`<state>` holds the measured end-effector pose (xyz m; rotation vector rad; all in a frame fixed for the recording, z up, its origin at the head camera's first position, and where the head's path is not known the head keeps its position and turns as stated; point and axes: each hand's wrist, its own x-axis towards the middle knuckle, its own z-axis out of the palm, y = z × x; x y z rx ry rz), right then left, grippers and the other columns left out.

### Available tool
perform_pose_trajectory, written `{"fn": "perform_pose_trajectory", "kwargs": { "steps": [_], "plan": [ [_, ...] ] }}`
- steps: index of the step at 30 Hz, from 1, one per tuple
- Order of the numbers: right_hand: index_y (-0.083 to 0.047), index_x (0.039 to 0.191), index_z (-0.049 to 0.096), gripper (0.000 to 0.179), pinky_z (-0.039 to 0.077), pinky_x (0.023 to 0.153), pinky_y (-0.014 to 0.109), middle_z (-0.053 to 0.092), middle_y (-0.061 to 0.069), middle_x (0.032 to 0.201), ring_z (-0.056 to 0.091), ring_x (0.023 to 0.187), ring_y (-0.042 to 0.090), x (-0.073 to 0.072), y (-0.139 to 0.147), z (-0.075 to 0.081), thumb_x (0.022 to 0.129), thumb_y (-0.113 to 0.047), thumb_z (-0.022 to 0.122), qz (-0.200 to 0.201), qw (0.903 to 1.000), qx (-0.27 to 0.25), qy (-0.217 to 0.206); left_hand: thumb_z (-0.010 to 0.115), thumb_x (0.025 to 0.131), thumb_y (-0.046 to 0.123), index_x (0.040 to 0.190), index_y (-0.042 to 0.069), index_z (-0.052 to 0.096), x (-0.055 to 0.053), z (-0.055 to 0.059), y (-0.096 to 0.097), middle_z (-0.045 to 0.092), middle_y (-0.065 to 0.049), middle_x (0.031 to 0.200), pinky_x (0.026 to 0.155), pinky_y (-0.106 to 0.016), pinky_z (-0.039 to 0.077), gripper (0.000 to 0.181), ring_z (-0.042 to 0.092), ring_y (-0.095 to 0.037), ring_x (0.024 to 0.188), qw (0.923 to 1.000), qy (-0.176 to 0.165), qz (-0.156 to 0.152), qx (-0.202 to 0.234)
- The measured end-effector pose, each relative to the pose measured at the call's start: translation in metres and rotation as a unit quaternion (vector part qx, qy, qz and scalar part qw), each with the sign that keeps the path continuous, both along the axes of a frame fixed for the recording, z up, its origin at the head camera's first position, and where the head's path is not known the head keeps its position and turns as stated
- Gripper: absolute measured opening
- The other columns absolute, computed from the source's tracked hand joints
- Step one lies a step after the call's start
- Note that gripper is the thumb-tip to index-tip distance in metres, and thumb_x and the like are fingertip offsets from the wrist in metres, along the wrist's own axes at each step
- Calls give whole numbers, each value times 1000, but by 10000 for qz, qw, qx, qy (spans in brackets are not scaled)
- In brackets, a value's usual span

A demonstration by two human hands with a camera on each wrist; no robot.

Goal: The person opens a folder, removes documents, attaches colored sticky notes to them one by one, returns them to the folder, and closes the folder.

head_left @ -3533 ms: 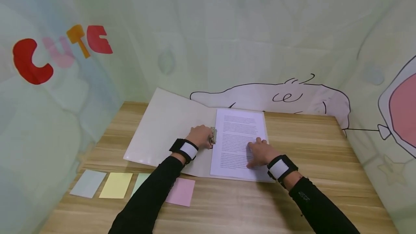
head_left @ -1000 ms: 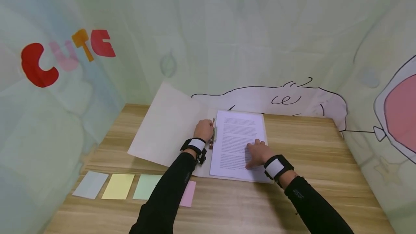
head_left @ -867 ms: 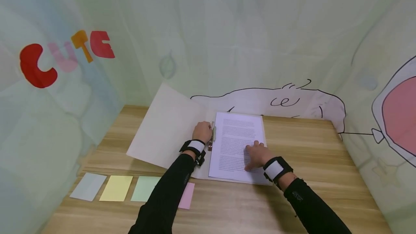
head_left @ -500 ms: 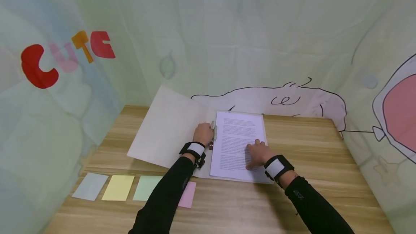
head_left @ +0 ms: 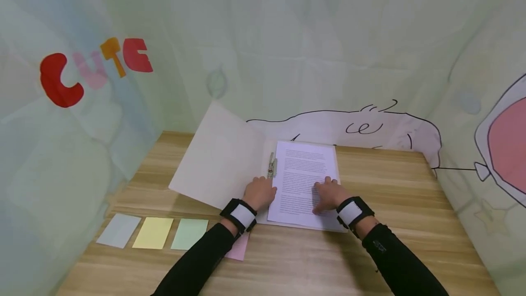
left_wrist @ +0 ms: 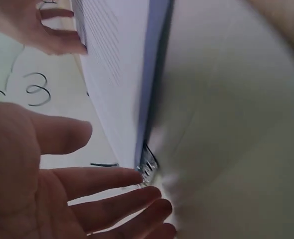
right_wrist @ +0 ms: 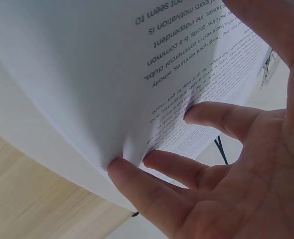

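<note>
A white folder lies spread out on the table, its left cover tilted up. On its right side rests a stack of printed paper. A metal clip sits by the stack's left edge at the spine; the left wrist view catches part of the clip as well. My left hand is just below the clip, by the stack's left edge, its fingers extended and holding nothing. The fingertips of my right hand press on the printed page, spread apart; the right wrist view shows the fingers denting the sheet.
Along the front left lie square paper notes: grey, yellow, green and pink, the pink one partly under my left arm. A printed cloth backdrop rises behind the wooden table.
My left hand has let go of the metal clip and moved down toward me along the stack's edge. Since the earliest frame the left cover has risen. My right hand stays on the page.
</note>
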<state>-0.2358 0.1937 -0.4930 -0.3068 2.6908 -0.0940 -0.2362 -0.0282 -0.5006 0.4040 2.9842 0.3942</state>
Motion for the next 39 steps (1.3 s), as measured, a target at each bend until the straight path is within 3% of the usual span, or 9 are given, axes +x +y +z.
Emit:
{"fn": "perform_pose_trajectory", "kwargs": {
  "steps": [8, 15, 20, 26, 32, 37, 39],
  "plan": [
    [-4, 129, 52, 76, 46, 75, 44, 47, 23, 113, 45, 96, 34, 3, 2, 2, 71, -42, 81, 40, 10000, 27, -49, 54, 94, 30, 94, 2, 67, 45, -2, -13, 57, -11, 76, 56, -38, 45, 31, 53, -26, 72, 9981, 137, -567, -201],
    [-3, 128, 52, 75, 46, 76, 45, 46, 24, 112, 46, 97, 36, 4, 2, 0, 71, -42, 81, 97, 9999, -58, -14, 55, 94, 30, 93, 2, 68, 75, 2, -36, 59, -9, 77, 55, -35, 43, 30, 57, -25, 72, 9979, 135, -399, 501],
    [-3, 129, 51, 77, 46, 77, 46, 46, 25, 114, 46, 99, 37, 3, 3, 0, 71, -43, 81, 62, 10000, 9, 33, 56, 93, 30, 89, 3, 67, 90, 11, -57, 58, -7, 74, 52, -31, 42, 30, 55, -19, 66, 9955, 228, -223, 896],
    [-3, 131, 50, 78, 46, 77, 47, 45, 26, 115, 46, 99, 36, 2, 4, 1, 72, -43, 80, 111, 9999, 24, 12, 56, 94, 31, 72, 9, 63, 101, 20, -81, 49, 1, 64, 44, -26, 34, 31, 43, -10, 53, 9942, 119, 221, 1041],
    [-2, 132, 49, 78, 46, 78, 46, 45, 25, 115, 45, 99, 36, 1, 6, 2, 72, -42, 80, 33, 10000, -30, -55, 56, 94, 33, 63, 14, 60, 101, 21, -99, 42, 4, 57, 42, -25, 28, 37, 39, -9, 49, 9921, -74, 664, 1057],
    [-3, 131, 49, 78, 46, 77, 47, 45, 26, 116, 45, 99, 36, 4, 6, 1, 72, -43, 80, 57, 10000, -61, -43, 57, 93, 32, 60, 14, 61, 100, 16, -108, 35, 6, 49, 41, -24, 23, 38, 34, -9, 44, 9906, -114, 771, 1126],
    [-3, 131, 49, 78, 46, 76, 47, 45, 26, 116, 46, 99, 36, 4, 6, 1, 72, -44, 80, 95, 9999, -53, -19, 58, 92, 30, 62, 11, 62, 102, 14, -110, 41, 3, 51, 42, -27, 28, 36, 40, -12, 46, 9923, 36, 721, 1005]
  ]
}}
